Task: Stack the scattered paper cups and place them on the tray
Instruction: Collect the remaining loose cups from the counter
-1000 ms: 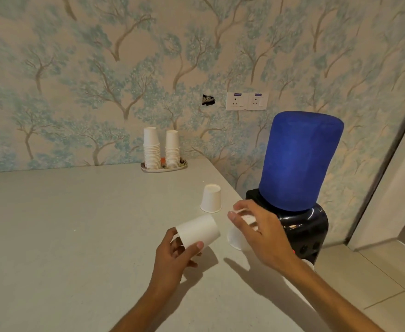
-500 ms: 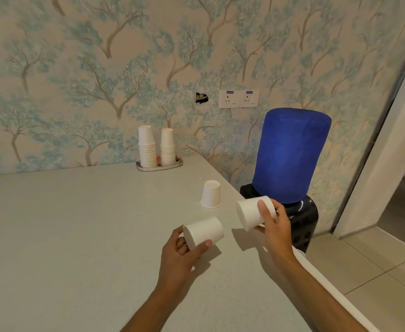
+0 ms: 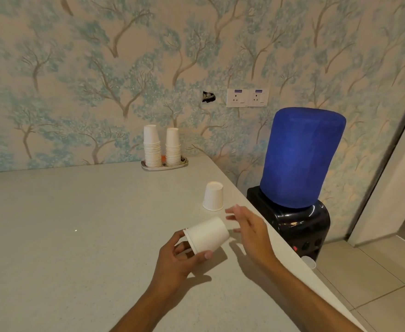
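Lower centre of the frame: left hand (image 3: 177,257) pinches a white paper cup (image 3: 207,234) tilted on its side, thumb under the wall, fingers behind the rim; looks like two nested, can't confirm. Right hand (image 3: 249,226) just right of it, fingers spread, holding nothing. One upside-down white paper cup (image 3: 213,196) stands loose on the grey tabletop (image 3: 65,224), just above the hands, near the table's right edge. Small metal tray (image 3: 164,165) sits at centre, against the wall, carrying two tall white cup stacks (image 3: 162,148).

Risks: a careless reach by the right hand could knock the loose cup off the edge towards the blue-covered water dispenser (image 3: 297,178). Thin cup wall could crush under a hard pinch. Adding to the tall stacks could topple them.
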Motion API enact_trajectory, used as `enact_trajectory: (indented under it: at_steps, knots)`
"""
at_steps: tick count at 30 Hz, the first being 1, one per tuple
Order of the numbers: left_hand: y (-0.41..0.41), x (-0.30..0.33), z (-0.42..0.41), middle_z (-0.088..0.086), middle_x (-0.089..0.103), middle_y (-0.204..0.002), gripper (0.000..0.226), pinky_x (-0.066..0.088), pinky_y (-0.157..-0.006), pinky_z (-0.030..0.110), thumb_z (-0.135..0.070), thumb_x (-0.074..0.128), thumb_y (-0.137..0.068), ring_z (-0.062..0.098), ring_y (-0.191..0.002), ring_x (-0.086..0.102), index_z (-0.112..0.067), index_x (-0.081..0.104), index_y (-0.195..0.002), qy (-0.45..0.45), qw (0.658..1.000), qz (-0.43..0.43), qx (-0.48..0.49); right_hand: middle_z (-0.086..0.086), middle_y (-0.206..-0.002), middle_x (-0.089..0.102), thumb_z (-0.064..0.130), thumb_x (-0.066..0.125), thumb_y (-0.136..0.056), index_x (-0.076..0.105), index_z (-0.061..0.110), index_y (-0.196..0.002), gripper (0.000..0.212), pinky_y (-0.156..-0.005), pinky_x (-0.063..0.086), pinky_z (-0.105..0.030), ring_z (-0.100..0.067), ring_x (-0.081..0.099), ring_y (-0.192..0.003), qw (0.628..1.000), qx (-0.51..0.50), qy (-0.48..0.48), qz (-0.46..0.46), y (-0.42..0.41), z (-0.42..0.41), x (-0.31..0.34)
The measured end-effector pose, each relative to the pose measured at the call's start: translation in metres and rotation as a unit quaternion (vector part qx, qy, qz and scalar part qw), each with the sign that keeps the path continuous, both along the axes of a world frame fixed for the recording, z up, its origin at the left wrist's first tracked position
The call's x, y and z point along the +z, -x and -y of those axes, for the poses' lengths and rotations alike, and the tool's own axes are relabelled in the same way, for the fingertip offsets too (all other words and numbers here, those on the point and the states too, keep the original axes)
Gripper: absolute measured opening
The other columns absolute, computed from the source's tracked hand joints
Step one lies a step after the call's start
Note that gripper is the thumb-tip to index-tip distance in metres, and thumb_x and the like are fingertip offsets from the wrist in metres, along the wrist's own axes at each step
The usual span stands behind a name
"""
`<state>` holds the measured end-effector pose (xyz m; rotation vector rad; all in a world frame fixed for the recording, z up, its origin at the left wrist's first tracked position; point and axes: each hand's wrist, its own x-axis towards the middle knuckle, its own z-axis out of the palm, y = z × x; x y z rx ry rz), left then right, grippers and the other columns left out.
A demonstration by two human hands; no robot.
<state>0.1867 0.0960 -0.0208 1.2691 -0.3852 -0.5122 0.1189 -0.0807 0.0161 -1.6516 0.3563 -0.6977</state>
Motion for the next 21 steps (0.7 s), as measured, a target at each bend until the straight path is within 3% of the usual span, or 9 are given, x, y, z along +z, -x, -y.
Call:
enact_trajectory:
  at_steps: [2, 4, 8, 10, 12, 16, 19, 21]
  knots:
    - [0.000, -0.001, 0.002, 0.007, 0.075, -0.110, 0.084, 0.058, -0.081, 0.059, -0.034, 0.100, -0.038, 0.034, -0.101, 0.071, -0.029, 0.067, -0.115, -0.004, 1.000, -0.007, 0.011, 0.015, -0.119, 0.061, 0.042, 0.061, -0.092, 0.060, 0.028, -0.115, 0.027, -0.078, 0.054, -0.024, -0.010, 0.060, -0.110, 0.982, -0.033, 0.183, -0.036, -0.026, 0.032, -0.001]
    - [0.001, 0.001, 0.004, 0.005, 0.075, -0.108, 0.088, 0.058, -0.081, 0.058, -0.037, 0.100, -0.035, 0.032, -0.100, 0.071, -0.028, 0.067, -0.116, -0.010, 1.000, -0.002, 0.020, 0.013, -0.137, 0.049, 0.050, 0.062, -0.089, 0.045, 0.030, -0.137, 0.054, -0.092, 0.046, -0.030, -0.008, 0.050, -0.121, 0.943, -0.035, 0.315, -0.103, -0.059, 0.059, -0.005]
    - [0.004, 0.005, 0.008, 0.008, 0.073, -0.111, 0.101, 0.058, -0.079, 0.060, -0.037, 0.101, -0.028, 0.038, -0.103, 0.069, -0.024, 0.064, -0.120, -0.020, 0.999, -0.024, 0.019, 0.000, -0.161, 0.018, 0.059, 0.053, -0.091, 0.025, 0.037, -0.150, 0.069, -0.110, 0.033, -0.047, -0.025, 0.031, -0.142, 0.900, 0.020, 0.403, -0.164, -0.118, 0.080, -0.004]
    - [0.006, 0.007, 0.008, 0.013, 0.068, -0.118, 0.104, 0.059, -0.077, 0.059, -0.031, 0.101, -0.030, 0.042, -0.107, 0.065, -0.021, 0.061, -0.125, -0.019, 0.999, -0.039, 0.021, -0.001, -0.162, 0.017, 0.058, 0.049, -0.093, 0.027, 0.037, -0.150, 0.065, -0.111, 0.029, -0.048, -0.026, 0.028, -0.143, 0.884, 0.052, 0.426, -0.185, -0.135, 0.083, -0.012]
    - [0.008, 0.010, 0.008, 0.016, 0.065, -0.121, 0.099, 0.060, -0.075, 0.057, -0.025, 0.099, -0.036, 0.042, -0.106, 0.066, -0.018, 0.060, -0.127, -0.015, 0.998, -0.044, 0.031, -0.001, -0.157, 0.027, 0.049, 0.051, -0.095, 0.035, 0.032, -0.146, 0.056, -0.107, 0.034, -0.044, -0.026, 0.038, -0.137, 0.878, 0.063, 0.447, -0.160, -0.142, 0.084, -0.021]
    - [0.011, 0.011, 0.011, 0.016, 0.068, -0.119, 0.075, 0.061, -0.073, 0.049, -0.018, 0.087, -0.056, 0.036, -0.101, 0.070, -0.018, 0.061, -0.126, -0.001, 0.997, -0.039, 0.072, 0.002, -0.143, 0.045, 0.040, 0.060, -0.093, 0.045, 0.027, -0.139, 0.051, -0.098, 0.040, -0.034, -0.020, 0.050, -0.121, 0.926, 0.067, 0.368, -0.055, -0.133, 0.091, -0.015]
    - [0.011, 0.012, 0.015, 0.016, 0.072, -0.114, 0.066, 0.060, -0.074, 0.051, -0.013, 0.082, -0.065, 0.037, -0.100, 0.071, -0.017, 0.061, -0.127, 0.016, 0.993, -0.042, 0.106, 0.001, -0.131, 0.054, 0.037, 0.068, -0.088, 0.051, 0.027, -0.133, 0.049, -0.093, 0.051, -0.038, -0.017, 0.055, -0.109, 0.980, 0.086, 0.179, 0.020, -0.113, 0.095, 0.011]
    - [0.013, 0.012, 0.018, 0.015, 0.073, -0.112, 0.065, 0.059, -0.074, 0.052, -0.010, 0.082, -0.067, 0.037, -0.098, 0.072, -0.016, 0.061, -0.128, 0.017, 0.992, -0.035, 0.122, 0.000, -0.124, 0.056, 0.031, 0.070, -0.088, 0.053, 0.025, -0.129, 0.045, -0.085, 0.057, -0.036, -0.015, 0.059, -0.103, 0.989, 0.137, 0.046, 0.035, -0.094, 0.094, 0.027]
